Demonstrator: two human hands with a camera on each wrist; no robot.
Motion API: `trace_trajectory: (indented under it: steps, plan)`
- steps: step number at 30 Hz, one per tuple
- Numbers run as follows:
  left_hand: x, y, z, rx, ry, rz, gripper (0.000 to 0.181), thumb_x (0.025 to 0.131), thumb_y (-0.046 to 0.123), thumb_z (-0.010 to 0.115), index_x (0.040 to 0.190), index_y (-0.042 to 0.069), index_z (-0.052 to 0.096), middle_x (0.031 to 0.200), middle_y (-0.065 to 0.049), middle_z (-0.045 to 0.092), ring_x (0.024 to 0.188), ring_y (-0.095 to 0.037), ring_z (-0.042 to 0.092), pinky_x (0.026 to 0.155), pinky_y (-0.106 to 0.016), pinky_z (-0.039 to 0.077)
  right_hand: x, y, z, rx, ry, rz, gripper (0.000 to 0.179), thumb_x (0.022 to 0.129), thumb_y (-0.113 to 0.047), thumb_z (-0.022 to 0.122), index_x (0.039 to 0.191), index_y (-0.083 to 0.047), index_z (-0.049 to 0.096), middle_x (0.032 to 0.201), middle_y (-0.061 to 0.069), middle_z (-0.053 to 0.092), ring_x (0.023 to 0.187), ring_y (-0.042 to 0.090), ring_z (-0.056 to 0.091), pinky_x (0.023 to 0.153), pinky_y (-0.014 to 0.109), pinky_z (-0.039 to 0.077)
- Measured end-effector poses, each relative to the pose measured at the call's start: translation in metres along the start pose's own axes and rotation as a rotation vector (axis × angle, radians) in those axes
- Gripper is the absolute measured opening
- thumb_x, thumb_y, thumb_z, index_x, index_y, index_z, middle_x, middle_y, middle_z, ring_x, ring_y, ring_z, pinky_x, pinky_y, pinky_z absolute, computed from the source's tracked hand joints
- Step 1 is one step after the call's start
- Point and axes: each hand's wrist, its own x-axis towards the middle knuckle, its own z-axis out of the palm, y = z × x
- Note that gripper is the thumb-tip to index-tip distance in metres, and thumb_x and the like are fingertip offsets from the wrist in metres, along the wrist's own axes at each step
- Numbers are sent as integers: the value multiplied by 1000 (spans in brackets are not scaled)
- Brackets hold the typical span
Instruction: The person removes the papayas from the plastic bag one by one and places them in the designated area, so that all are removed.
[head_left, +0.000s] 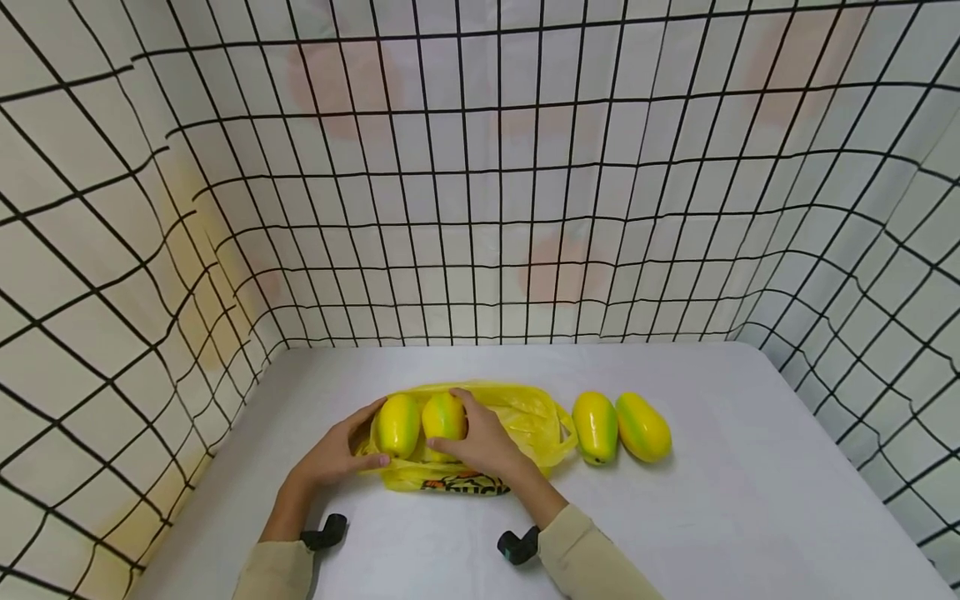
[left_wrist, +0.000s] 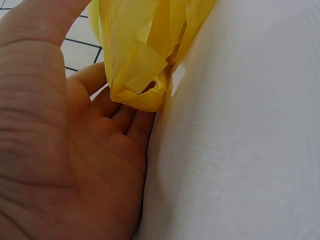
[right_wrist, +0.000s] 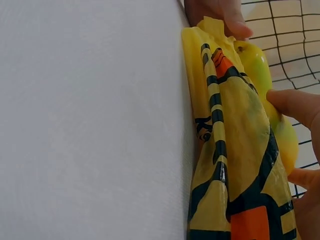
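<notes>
A yellow plastic bag [head_left: 536, 417] with black print lies on its side on the table. Two yellow-green papaya-like fruits are at its left part: a left fruit [head_left: 399, 426] and a right fruit [head_left: 444, 417]. My right hand [head_left: 487, 437] holds the right one between its thumb and fingers. Around the bag's left end curls my left hand [head_left: 337, 450], thumb at the front and fingers behind, next to the left fruit. The left wrist view shows the bag's gathered corner [left_wrist: 135, 95] between thumb and fingers. In the right wrist view, the printed bag side [right_wrist: 245, 145] partly covers both fruits.
Two more such fruits, one upright [head_left: 596, 427] in the picture and one slanted [head_left: 643, 427], lie to the right of the bag on the white table [head_left: 750, 500]. Black wire grid [head_left: 498, 192] in front of pale cloth closes the back and both sides.
</notes>
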Motion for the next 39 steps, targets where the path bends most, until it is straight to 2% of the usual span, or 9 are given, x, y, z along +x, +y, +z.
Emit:
trace_trajectory:
  steps: [5, 11, 18, 24, 31, 39]
  plan:
    - [0, 0, 1, 40, 8, -8, 94, 75, 47, 79, 152, 34, 27, 156, 2, 35, 143, -28, 35, 116, -57, 28, -2, 2, -2, 26, 7, 2, 90, 79, -56, 72, 151, -25, 28, 139, 5, 51, 114, 20, 56, 95, 40, 54]
    - [0, 0, 1, 23, -2, -19, 95, 75, 46, 80, 153, 35, 26, 157, 6, 33, 144, -23, 35, 118, -52, 29, -5, 4, -6, 55, 15, 15, 90, 79, -57, 72, 151, -27, 28, 140, 5, 50, 116, 22, 56, 94, 40, 54]
    - [-3, 2, 2, 19, 7, -17, 95, 76, 40, 80, 153, 28, 27, 158, -1, 32, 144, -29, 34, 117, -54, 28, -8, 6, -12, 80, 22, -3, 88, 80, -58, 71, 151, -28, 29, 144, 7, 47, 123, 27, 53, 95, 44, 54]
    - [-5, 2, -1, 3, -9, -16, 94, 77, 41, 80, 153, 31, 26, 158, -1, 31, 145, -29, 33, 117, -53, 28, -10, 7, -18, 86, 19, -23, 88, 79, -59, 70, 151, -30, 28, 144, 6, 47, 122, 26, 54, 94, 43, 54]
    - [-7, -1, 1, 3, 2, -4, 91, 78, 39, 80, 153, 31, 28, 159, -2, 31, 146, -31, 29, 117, -57, 25, -15, 11, -25, 92, 13, -33, 87, 79, -58, 71, 151, -31, 29, 142, 6, 49, 119, 28, 56, 89, 42, 56]
    - [-2, -1, 1, 13, -7, -4, 94, 78, 43, 79, 154, 31, 25, 159, 1, 30, 146, -28, 31, 117, -52, 27, -20, 10, -38, 91, 32, -36, 85, 81, -56, 71, 150, -31, 30, 141, 7, 49, 115, 28, 57, 84, 38, 57]
